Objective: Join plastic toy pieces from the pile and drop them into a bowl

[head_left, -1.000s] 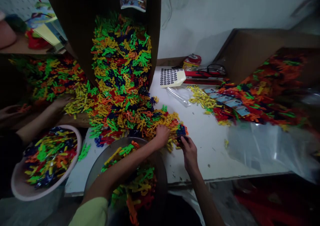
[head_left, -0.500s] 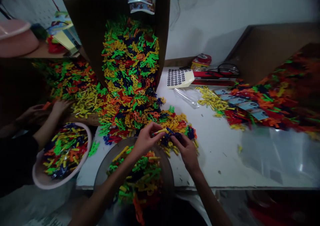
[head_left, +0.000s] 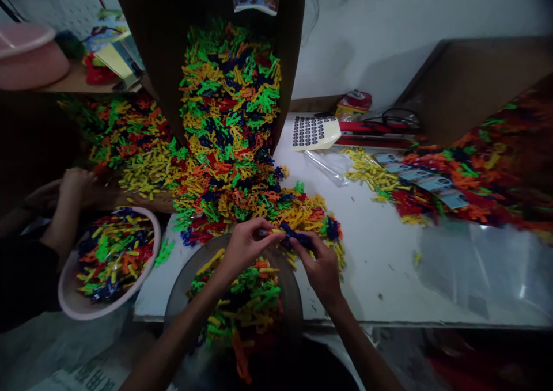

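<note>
Piece [head_left: 296,239], blue, pinched between left hand [head_left: 243,246], right hand [head_left: 320,268]; labels [head_left: 425,179] unreadable.

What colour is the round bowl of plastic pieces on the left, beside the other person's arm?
The bowl is pink, clearest along its rim in the head view.

One head-worn camera looks forward and down, close above the surface [head_left: 380,276]; left hand [head_left: 244,247] and right hand [head_left: 320,267] sit near centre, forearms at 6 o'clock.
</note>
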Action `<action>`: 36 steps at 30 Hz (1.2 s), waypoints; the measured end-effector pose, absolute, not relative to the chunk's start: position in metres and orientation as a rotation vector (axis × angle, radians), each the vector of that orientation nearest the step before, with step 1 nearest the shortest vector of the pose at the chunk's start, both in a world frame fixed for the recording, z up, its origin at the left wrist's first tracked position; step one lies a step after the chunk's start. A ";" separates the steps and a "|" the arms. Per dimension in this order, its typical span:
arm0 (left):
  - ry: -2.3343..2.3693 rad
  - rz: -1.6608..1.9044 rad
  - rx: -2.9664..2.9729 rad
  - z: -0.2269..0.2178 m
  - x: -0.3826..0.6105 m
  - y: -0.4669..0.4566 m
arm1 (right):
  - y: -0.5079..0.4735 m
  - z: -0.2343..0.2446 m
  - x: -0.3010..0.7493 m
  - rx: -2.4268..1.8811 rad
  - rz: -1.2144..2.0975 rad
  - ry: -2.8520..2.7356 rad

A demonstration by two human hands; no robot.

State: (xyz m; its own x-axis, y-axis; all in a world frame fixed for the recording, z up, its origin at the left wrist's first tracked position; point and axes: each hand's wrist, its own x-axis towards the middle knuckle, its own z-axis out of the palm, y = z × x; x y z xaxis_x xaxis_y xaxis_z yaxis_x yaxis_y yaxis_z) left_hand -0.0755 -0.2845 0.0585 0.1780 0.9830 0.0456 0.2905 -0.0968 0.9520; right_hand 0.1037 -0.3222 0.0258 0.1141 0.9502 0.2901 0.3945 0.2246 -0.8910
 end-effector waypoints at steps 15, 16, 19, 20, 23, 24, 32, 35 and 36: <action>1.182 0.828 1.259 0.053 -0.084 -0.303 | -0.334 0.023 0.106 -1.194 1.174 -1.311; 1.208 0.857 1.266 0.052 -0.084 -0.306 | -0.336 0.020 0.103 -1.209 1.162 -1.297; 1.266 0.895 1.322 0.052 -0.085 -0.311 | -0.341 0.016 0.095 -1.255 1.102 -1.299; 1.278 0.903 1.358 0.052 -0.086 -0.312 | -0.342 0.015 0.092 -1.279 1.067 -1.308; 1.314 0.973 1.484 0.052 -0.086 -0.314 | -0.346 0.018 0.086 -1.358 0.910 -1.323; 1.328 1.008 1.525 0.052 -0.085 -0.315 | -0.347 0.019 0.085 -1.373 0.861 -1.324; 1.356 1.131 1.657 0.050 -0.082 -0.329 | -0.351 0.022 0.074 -1.336 0.734 -1.319; 1.390 1.140 1.703 0.046 -0.082 -0.332 | -0.351 0.021 0.071 -1.264 0.714 -1.319; 1.397 1.135 1.703 0.045 -0.083 -0.332 | -0.352 0.021 0.071 -1.246 0.742 -1.316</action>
State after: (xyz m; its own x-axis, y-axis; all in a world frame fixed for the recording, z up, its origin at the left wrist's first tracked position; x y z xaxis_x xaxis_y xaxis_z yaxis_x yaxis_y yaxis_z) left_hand -0.0826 -0.3321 0.0452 0.0568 0.9749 0.2155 0.4106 -0.2195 0.8850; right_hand 0.0712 -0.3515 0.0211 0.1798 0.9400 0.2899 0.2385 0.2443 -0.9399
